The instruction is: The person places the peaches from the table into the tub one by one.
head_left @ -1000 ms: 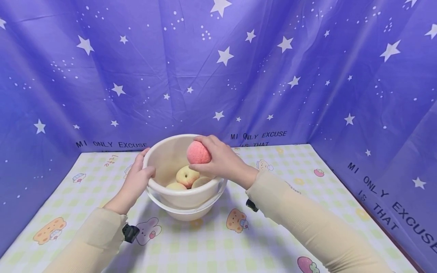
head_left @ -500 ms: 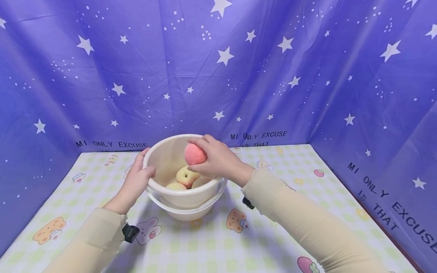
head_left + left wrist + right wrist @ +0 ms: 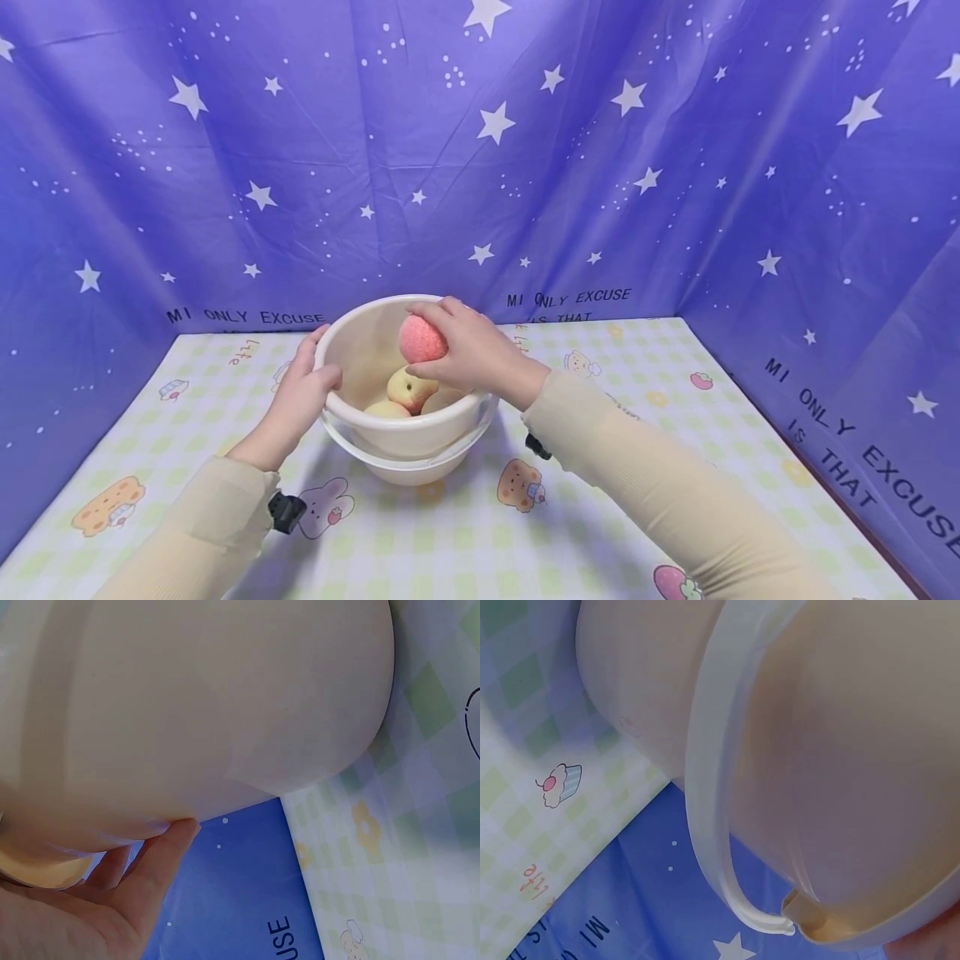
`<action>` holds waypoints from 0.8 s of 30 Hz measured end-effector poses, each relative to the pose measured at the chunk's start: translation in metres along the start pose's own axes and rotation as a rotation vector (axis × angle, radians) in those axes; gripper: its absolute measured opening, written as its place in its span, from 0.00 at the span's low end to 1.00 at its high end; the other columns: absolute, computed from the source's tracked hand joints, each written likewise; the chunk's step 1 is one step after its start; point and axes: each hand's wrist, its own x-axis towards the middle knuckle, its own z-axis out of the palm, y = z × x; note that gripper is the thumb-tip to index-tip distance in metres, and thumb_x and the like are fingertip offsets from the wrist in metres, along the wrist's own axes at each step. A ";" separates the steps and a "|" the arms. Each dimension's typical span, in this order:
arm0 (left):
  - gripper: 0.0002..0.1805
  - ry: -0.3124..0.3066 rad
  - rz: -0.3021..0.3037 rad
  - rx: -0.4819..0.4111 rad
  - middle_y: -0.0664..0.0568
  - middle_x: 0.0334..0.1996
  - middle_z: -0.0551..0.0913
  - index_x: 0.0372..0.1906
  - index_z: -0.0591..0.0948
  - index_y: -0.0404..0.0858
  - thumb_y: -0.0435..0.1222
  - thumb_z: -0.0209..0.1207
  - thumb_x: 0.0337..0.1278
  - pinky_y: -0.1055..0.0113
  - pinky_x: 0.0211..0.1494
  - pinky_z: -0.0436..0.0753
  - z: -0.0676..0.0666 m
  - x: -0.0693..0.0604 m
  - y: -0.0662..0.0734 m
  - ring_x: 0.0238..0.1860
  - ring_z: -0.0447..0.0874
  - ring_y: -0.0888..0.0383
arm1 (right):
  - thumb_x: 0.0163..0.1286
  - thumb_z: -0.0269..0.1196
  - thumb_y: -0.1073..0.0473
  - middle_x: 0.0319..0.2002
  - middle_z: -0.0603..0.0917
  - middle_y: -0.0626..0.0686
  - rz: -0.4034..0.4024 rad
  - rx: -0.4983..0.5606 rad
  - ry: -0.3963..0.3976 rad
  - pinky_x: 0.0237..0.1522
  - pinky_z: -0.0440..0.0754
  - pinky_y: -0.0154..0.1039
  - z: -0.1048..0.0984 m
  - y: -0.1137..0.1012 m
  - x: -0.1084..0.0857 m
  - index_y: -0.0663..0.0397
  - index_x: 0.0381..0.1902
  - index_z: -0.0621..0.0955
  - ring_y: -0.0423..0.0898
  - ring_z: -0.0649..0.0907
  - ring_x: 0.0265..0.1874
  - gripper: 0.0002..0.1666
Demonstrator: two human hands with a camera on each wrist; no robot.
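A cream plastic bucket (image 3: pixel 405 437) stands on the table, its white handle (image 3: pixel 709 765) hanging down the near side. My left hand (image 3: pixel 296 396) grips the rim at the left, thumb over the edge and fingers outside; the left wrist view shows those fingers (image 3: pixel 161 859) against the wall. Over the bucket's opening, my right hand (image 3: pixel 476 350) holds a pinkish-red, grainy round peach (image 3: pixel 422 337) between thumb and fingers. Several yellowish peaches lie inside, one with a red blush (image 3: pixel 411 388) below the held one. In the right wrist view the bucket hides most of that hand.
A checked cloth (image 3: pixel 615 517) with cartoon prints covers the table. Purple curtains (image 3: pixel 480 192) with white stars rise at the back and both sides. A dark wrist device (image 3: pixel 287 512) sits at the left cuff, and another (image 3: pixel 537 447) at the right.
My right hand has shifted a little to the left with the pinkish-red peach, further over the bucket's opening. My left hand and the bucket have not moved.
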 end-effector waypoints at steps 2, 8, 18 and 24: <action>0.49 0.000 -0.001 -0.001 0.39 0.79 0.48 0.80 0.42 0.38 0.26 0.44 0.48 0.45 0.76 0.56 0.000 0.000 0.000 0.77 0.50 0.40 | 0.55 0.72 0.41 0.60 0.75 0.51 -0.002 -0.006 -0.002 0.54 0.79 0.49 0.001 0.000 0.000 0.33 0.71 0.69 0.51 0.79 0.54 0.46; 0.49 -0.002 -0.004 0.003 0.39 0.79 0.48 0.80 0.42 0.38 0.26 0.44 0.49 0.44 0.76 0.56 0.000 0.002 -0.002 0.76 0.51 0.40 | 0.55 0.72 0.41 0.61 0.75 0.53 -0.022 -0.014 0.010 0.56 0.78 0.51 0.003 0.001 0.001 0.35 0.71 0.69 0.53 0.78 0.57 0.46; 0.49 -0.004 -0.011 -0.001 0.40 0.79 0.47 0.80 0.41 0.39 0.26 0.45 0.49 0.43 0.76 0.56 0.000 0.004 -0.004 0.77 0.49 0.40 | 0.56 0.71 0.41 0.63 0.74 0.53 -0.028 -0.013 0.016 0.58 0.78 0.51 0.004 0.000 0.001 0.36 0.72 0.68 0.52 0.77 0.59 0.46; 0.49 0.000 -0.011 -0.001 0.40 0.79 0.47 0.80 0.42 0.39 0.26 0.45 0.48 0.44 0.76 0.56 0.000 0.004 -0.004 0.77 0.50 0.40 | 0.56 0.71 0.41 0.63 0.74 0.54 -0.060 -0.042 0.018 0.59 0.77 0.51 0.006 0.001 0.003 0.38 0.71 0.69 0.52 0.77 0.60 0.45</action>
